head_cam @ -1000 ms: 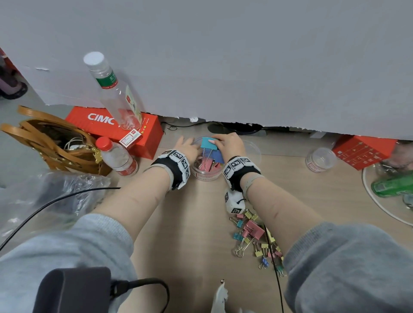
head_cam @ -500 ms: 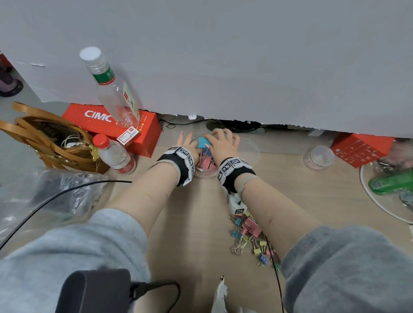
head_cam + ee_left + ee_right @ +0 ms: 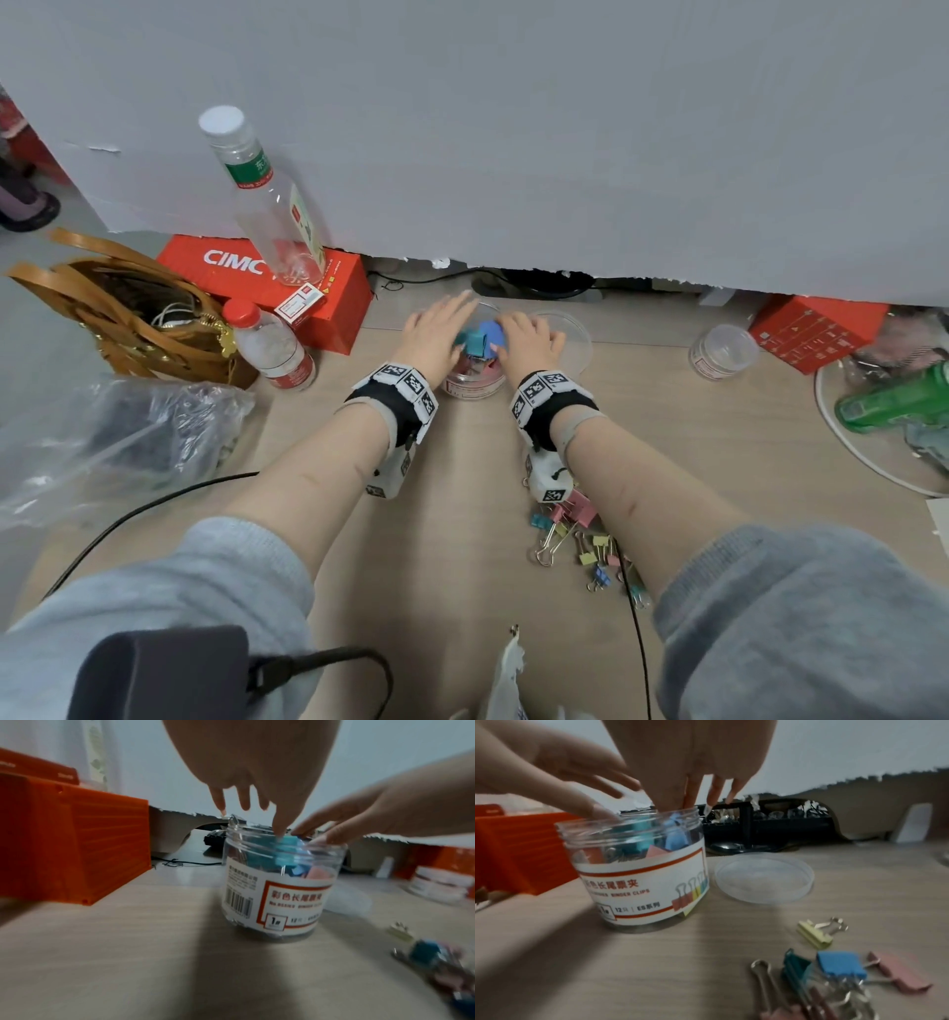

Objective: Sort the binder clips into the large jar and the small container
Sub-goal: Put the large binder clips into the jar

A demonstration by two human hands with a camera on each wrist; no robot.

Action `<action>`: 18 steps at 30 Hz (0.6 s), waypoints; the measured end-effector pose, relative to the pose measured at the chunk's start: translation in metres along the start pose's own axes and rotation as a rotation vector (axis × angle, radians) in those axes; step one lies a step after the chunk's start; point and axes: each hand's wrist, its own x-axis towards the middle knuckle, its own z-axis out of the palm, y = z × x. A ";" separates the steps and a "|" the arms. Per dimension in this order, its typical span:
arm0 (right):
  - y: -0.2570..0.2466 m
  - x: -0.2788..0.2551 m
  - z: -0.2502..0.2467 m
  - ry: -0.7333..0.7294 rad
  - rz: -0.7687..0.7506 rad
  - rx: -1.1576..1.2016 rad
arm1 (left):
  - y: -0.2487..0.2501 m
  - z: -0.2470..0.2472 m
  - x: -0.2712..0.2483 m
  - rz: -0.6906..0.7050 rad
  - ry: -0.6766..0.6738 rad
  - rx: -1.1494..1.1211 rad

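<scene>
The large clear jar (image 3: pixel 470 383) stands at the far middle of the table, filled to the mouth with big binder clips. A teal clip (image 3: pixel 472 343) and a blue clip (image 3: pixel 492 334) poke out on top. My left hand (image 3: pixel 436 334) and right hand (image 3: pixel 529 340) hover over the jar mouth with fingers spread and fairly straight. The left thumb tip (image 3: pixel 279 833) touches the teal clip (image 3: pixel 287 850). Right fingertips (image 3: pixel 689 802) dip into the jar (image 3: pixel 639 874) by the blue clip (image 3: pixel 676 839). The small container (image 3: pixel 721 352) stands far right. Loose clips (image 3: pixel 577 537) lie under my right forearm.
The jar's clear lid (image 3: pixel 572 336) lies just right of the jar. A red box (image 3: pixel 287 288) with a bottle (image 3: pixel 267 205) on it, a second bottle (image 3: pixel 272 344) and a brown bag (image 3: pixel 128 313) crowd the left. A green bottle (image 3: pixel 898 398) lies at the right edge.
Both hands stayed at the jar mouth. The teal clip, which stood high between them, now sits lower in the mouth; the right hand covered the opening and then spread its fingers.
</scene>
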 end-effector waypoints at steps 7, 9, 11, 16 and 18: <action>0.001 -0.005 -0.001 -0.222 -0.064 -0.244 | 0.013 0.013 0.001 -0.058 -0.313 0.245; 0.002 -0.005 0.002 -0.243 -0.061 -0.224 | 0.013 0.011 0.004 -0.072 -0.353 0.200; 0.003 -0.008 0.005 -0.247 -0.061 -0.182 | 0.013 0.010 0.007 -0.065 -0.383 0.145; 0.006 -0.018 0.001 -0.078 -0.022 0.042 | 0.015 0.008 0.013 -0.049 -0.417 0.174; 0.009 -0.024 0.000 0.004 0.052 0.190 | 0.014 0.010 0.014 -0.053 -0.420 0.191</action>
